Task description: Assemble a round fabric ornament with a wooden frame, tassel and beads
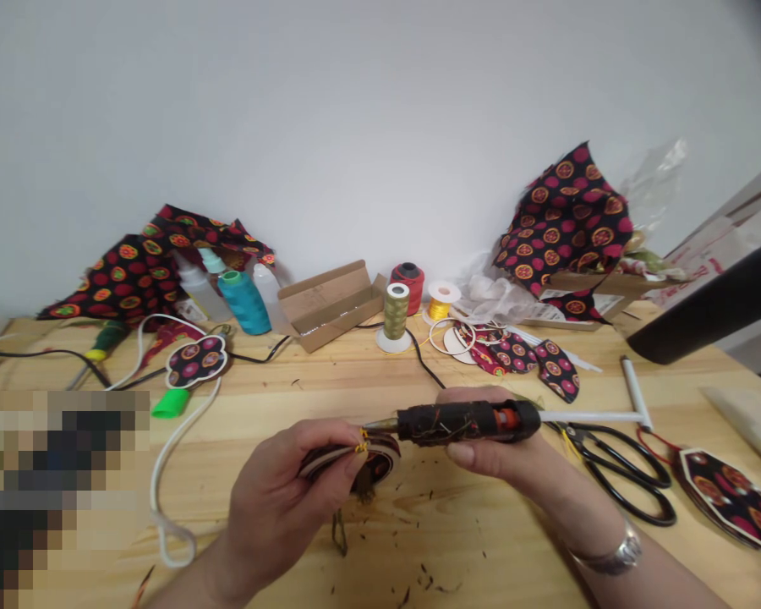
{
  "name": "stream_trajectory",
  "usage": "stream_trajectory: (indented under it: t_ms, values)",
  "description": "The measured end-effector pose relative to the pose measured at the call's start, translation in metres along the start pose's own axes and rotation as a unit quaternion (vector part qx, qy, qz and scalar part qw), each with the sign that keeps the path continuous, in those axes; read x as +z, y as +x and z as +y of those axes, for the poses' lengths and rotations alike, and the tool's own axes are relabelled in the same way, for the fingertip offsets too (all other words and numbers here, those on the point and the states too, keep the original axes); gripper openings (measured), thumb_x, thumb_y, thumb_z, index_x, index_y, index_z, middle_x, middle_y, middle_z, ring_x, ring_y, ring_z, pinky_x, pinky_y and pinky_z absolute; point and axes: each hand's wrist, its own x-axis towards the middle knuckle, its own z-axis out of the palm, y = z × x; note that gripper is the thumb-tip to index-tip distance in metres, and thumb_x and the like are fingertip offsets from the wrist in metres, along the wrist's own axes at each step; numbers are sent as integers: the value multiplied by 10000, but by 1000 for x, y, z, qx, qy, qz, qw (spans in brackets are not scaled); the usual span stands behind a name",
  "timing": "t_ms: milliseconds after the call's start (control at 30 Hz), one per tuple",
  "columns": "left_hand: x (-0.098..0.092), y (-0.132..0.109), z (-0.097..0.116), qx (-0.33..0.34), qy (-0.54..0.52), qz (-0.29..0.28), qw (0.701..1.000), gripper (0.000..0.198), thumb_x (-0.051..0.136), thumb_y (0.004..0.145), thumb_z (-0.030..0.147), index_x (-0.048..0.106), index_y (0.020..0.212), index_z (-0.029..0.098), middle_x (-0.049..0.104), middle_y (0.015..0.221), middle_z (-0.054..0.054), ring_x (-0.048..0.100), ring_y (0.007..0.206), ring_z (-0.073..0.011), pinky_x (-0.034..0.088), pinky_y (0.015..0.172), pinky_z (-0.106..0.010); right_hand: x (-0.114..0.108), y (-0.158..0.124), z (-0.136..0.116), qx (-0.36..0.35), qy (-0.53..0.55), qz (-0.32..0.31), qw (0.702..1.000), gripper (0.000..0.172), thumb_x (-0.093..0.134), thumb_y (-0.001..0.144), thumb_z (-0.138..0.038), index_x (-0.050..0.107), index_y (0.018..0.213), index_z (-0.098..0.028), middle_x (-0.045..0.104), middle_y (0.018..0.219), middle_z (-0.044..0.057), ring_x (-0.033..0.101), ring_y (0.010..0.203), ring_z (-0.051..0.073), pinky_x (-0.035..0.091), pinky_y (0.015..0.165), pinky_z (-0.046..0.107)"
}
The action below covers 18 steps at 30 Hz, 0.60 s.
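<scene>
My right hand (495, 452) is wrapped round a black and orange hot glue gun (466, 421), held level with its metal nozzle pointing left. The nozzle tip touches the edge of a small fabric-covered disc (380, 457) with a bit of yellow cord on it. My left hand (292, 491) pinches that disc between thumb and fingers just above the wooden table (418, 541). A white glue stick (593, 416) sticks out of the gun's back end to the right. A silver bracelet sits on my right wrist.
Black scissors (621, 474) lie right of my right hand, next to a fabric-covered octagon (732, 499). Thread spools (395, 315), bottles, an open cardboard box (330, 304), patterned cloth (152, 262) and cut fabric pieces (533, 355) line the back. White cord (165, 474) and cables lie at left.
</scene>
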Motion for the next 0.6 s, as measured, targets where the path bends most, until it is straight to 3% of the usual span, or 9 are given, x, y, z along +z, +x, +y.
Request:
stream_trajectory:
  t_ms: [233, 367, 467, 600]
  values:
    - [4, -1, 0, -53, -75, 8, 996, 381, 657, 730, -9, 649, 970, 287, 761, 833, 63, 727, 658, -96, 583, 622, -131, 0, 1, 1, 16, 0, 5, 1000, 343, 704, 733, -443, 516, 636, -172, 404, 611, -36, 344, 589, 109, 260, 510, 243]
    - [12, -1, 9, -119, -179, 25, 976, 338, 651, 775, 42, 609, 1008, 283, 795, 839, 42, 751, 720, -131, 602, 653, -172, 1, -1, 1, 31, 12, 44, 998, 342, 716, 716, -470, 558, 645, -176, 419, 611, -31, 350, 586, 113, 282, 506, 237]
    - [15, -2, 14, -171, -213, 51, 960, 262, 676, 790, 119, 597, 992, 266, 799, 852, 18, 754, 745, -152, 614, 675, -212, 0, -1, 1, 25, 8, 39, 999, 331, 721, 710, -471, 584, 669, -172, 430, 617, -27, 360, 592, 117, 288, 506, 238]
    - [9, -2, 6, -136, -213, -8, 967, 292, 654, 808, 94, 581, 1031, 268, 799, 874, 5, 756, 759, -160, 617, 684, -217, -1, 0, 2, 16, 4, 11, 1000, 315, 709, 728, -448, 568, 673, -172, 447, 636, -22, 375, 606, 121, 297, 518, 242]
